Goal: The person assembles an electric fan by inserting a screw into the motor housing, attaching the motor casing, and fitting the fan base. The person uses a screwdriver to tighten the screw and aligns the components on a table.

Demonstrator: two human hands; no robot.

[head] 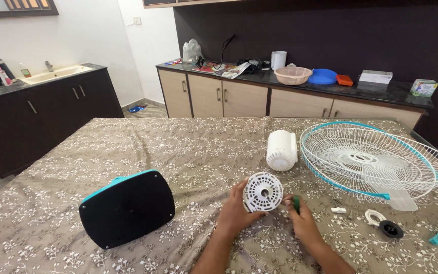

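My left hand (236, 212) holds a round white slotted fan motor cover (262, 192) upright over the patterned tablecloth (188, 147). My right hand (302, 219) sits just right of it, its fingers closed around a small green-handled tool (296, 203) near the cover's edge. Behind them a white cylindrical motor housing (281, 149) lies on its side. To the right rests a white wire fan guard (376, 162) with a teal rim, with a fan blade lying under its wires.
A teal and black fan base (128, 208) lies tipped at the left. A black round nut (391, 229), a white ring (374, 217) and a small white part (338, 209) lie at the right. Counters with a basket (293, 75) and a sink (57, 73) line the walls.
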